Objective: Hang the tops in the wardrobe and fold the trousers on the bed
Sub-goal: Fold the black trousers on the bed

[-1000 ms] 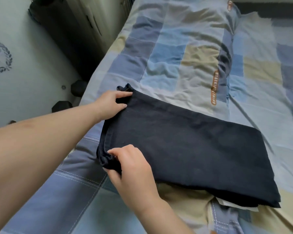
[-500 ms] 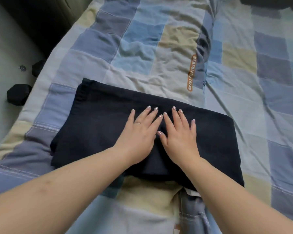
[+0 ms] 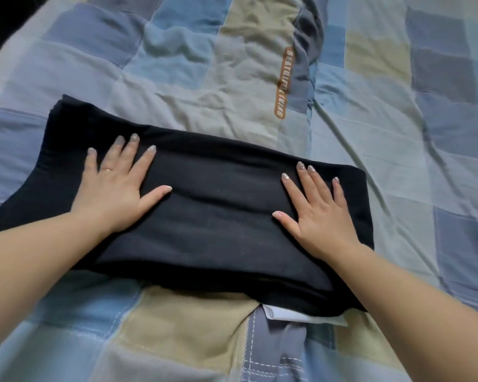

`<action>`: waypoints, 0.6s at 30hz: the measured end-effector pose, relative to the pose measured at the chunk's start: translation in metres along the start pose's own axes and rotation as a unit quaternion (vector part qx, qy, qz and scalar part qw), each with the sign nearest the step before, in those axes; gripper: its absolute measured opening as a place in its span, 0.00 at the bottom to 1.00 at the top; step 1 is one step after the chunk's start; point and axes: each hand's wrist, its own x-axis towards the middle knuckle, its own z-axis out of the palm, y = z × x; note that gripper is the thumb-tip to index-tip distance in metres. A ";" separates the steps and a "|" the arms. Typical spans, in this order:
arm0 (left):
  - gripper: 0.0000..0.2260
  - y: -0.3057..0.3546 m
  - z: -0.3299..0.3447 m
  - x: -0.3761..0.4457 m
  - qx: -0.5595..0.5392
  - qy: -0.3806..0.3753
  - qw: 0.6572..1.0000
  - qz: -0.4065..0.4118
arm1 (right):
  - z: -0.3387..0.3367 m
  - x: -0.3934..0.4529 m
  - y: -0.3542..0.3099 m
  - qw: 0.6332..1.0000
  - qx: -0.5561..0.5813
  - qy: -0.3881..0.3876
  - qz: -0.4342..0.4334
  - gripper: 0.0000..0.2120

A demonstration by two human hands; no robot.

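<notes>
Blue, grey and beige checked patchwork quilt (image 3: 370, 150) covering bed. Folded dark navy cotton trousers (image 3: 218, 216) lying flat across quilt. Left hand (image 3: 116, 194), right hand (image 3: 319, 219) pressing flat on trousers, well apart, fingers straight, spread. White paper tag (image 3: 301, 317) under near edge.

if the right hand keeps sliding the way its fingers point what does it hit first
The right hand lies flat on the trousers, fingers pointing up the bed. It would probably cross their far edge onto the bedspread; nothing else shows there.

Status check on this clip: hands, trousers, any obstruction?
Left hand and right hand both flat, pressing the folded dark trousers. Trousers lie on the patchwork bedcover. White tag peeks out underneath; nothing obstructing.
</notes>
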 end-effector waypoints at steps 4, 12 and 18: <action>0.38 0.000 -0.008 0.005 0.003 -0.051 0.998 -0.046 | -0.002 -0.015 0.047 0.994 -0.029 -0.081 0.074 0.42; 0.32 0.182 -0.064 -0.049 -0.150 -0.032 0.967 0.202 | -0.017 -0.082 -0.001 0.993 0.118 -0.012 0.026 0.30; 0.29 0.235 -0.059 -0.061 -0.108 -0.107 0.971 0.182 | -0.001 -0.165 0.033 0.919 0.366 0.040 0.141 0.35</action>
